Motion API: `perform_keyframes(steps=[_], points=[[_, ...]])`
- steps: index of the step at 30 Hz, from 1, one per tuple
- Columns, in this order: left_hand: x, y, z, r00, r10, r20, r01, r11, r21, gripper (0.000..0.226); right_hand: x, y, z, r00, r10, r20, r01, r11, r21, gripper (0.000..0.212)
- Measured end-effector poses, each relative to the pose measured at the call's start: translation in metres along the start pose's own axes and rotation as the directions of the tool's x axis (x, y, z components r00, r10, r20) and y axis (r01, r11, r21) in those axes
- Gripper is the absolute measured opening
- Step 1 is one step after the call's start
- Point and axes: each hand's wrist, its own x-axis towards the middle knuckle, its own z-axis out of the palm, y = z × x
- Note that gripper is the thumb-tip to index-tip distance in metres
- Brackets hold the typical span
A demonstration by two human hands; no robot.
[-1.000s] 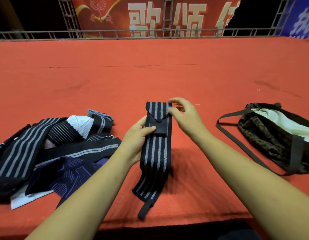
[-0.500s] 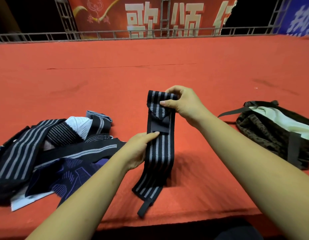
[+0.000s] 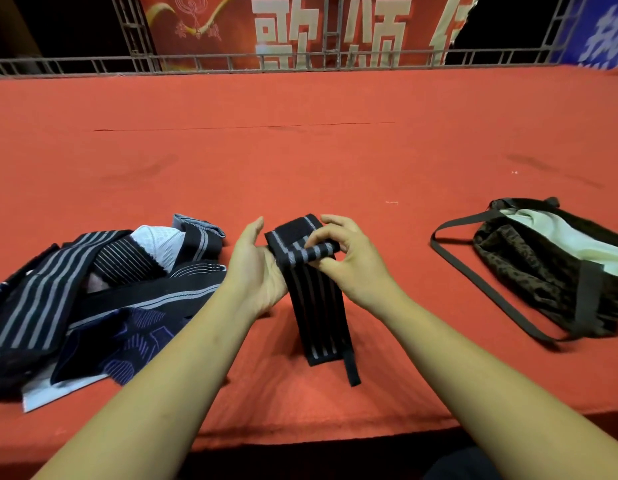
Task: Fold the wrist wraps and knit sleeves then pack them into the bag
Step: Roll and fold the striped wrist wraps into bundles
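A black wrist wrap with grey stripes (image 3: 318,306) lies lengthwise on the red cloth in front of me, its far end folded back over itself. My right hand (image 3: 349,261) pinches that folded end. My left hand (image 3: 255,268) stands edge-on against the wrap's left side, fingers straight and palm facing the wrap. A thin black strap trails from the wrap's near end. A pile of striped wraps and knit sleeves (image 3: 93,289) lies at the left. A dark patterned bag (image 3: 543,271) with a pale lining lies open at the right.
The red-covered surface (image 3: 300,150) stretches far ahead to a metal railing (image 3: 300,60) and a red banner. The bag's long strap (image 3: 474,271) loops out toward the middle. The cloth's near edge drops off just below my forearms.
My right hand has brought the wrap's far end toward me and folded it over. My left hand let go of the wrap's middle and now stands open beside it.
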Motion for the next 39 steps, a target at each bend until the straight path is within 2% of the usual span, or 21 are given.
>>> perform_keyframes(steps=[3,6,8,10,12,14,17,20,23,25,30,35,37,39], points=[[0.0,-0.001,0.005,0.994,0.105,-0.023,-0.103,0.992,0.077,0.05,-0.008,0.007,0.009,1.0,0.021,0.014,-0.021,1.0,0.004,0.039],[0.003,-0.006,0.005,0.969,0.219,-0.117,-0.191,0.958,0.213,0.04,-0.017,0.006,0.014,0.991,0.096,0.091,-0.095,0.995,-0.018,0.038],[0.005,-0.01,0.004,0.941,0.301,-0.156,-0.236,0.911,0.337,0.036,-0.021,0.002,0.017,0.979,0.151,0.138,-0.154,0.988,0.005,0.03],[0.006,-0.012,0.004,0.908,0.388,-0.159,-0.269,0.83,0.488,0.03,-0.02,-0.001,0.019,0.973,0.214,0.086,-0.22,0.973,0.071,0.026],[0.005,-0.013,0.004,0.888,0.449,-0.105,-0.313,0.755,0.576,0.026,-0.015,-0.003,0.02,0.962,0.274,0.005,-0.271,0.945,0.184,0.033],[0.003,-0.014,0.007,0.89,0.455,-0.03,-0.354,0.729,0.586,0.025,-0.01,-0.005,0.019,0.955,0.295,0.005,-0.289,0.932,0.218,0.039],[-0.001,-0.011,0.011,0.884,0.462,0.069,-0.411,0.7,0.584,0.023,-0.004,-0.003,0.019,0.965,0.258,0.041,-0.261,0.945,0.199,0.028],[-0.003,-0.01,0.011,0.908,0.39,0.153,-0.414,0.775,0.478,0.031,0.002,-0.003,0.016,0.966,0.26,0.004,-0.236,0.872,0.429,0.033],[-0.005,-0.017,0.007,0.975,0.125,0.186,-0.202,0.849,0.488,0.042,0.011,-0.005,0.006,0.957,0.278,-0.084,-0.182,0.799,0.573,0.03],[-0.007,-0.024,0.002,0.983,-0.019,0.183,-0.077,0.86,0.504,0.047,0.016,-0.004,0.0,0.958,0.265,-0.114,-0.149,0.792,0.592,0.026],[-0.007,-0.03,-0.002,0.989,-0.053,0.136,-0.017,0.884,0.468,0.06,0.013,0.002,-0.008,0.978,0.197,-0.075,-0.106,0.767,0.633,0.029],[-0.002,-0.026,-0.005,0.993,-0.115,0.01,0.108,0.954,0.278,0.035,-0.001,0.01,-0.011,0.981,0.189,0.043,-0.17,0.732,0.66,0.025],[-0.003,-0.023,-0.005,0.991,-0.132,-0.016,0.132,0.972,0.194,0.033,-0.006,0.012,-0.014,0.977,0.185,0.11,-0.212,0.746,0.632,0.024],[-0.005,-0.019,-0.005,0.993,-0.121,-0.01,0.122,0.988,0.098,0.038,-0.012,0.015,-0.017,0.971,0.161,0.175,-0.234,0.767,0.597,0.032]])
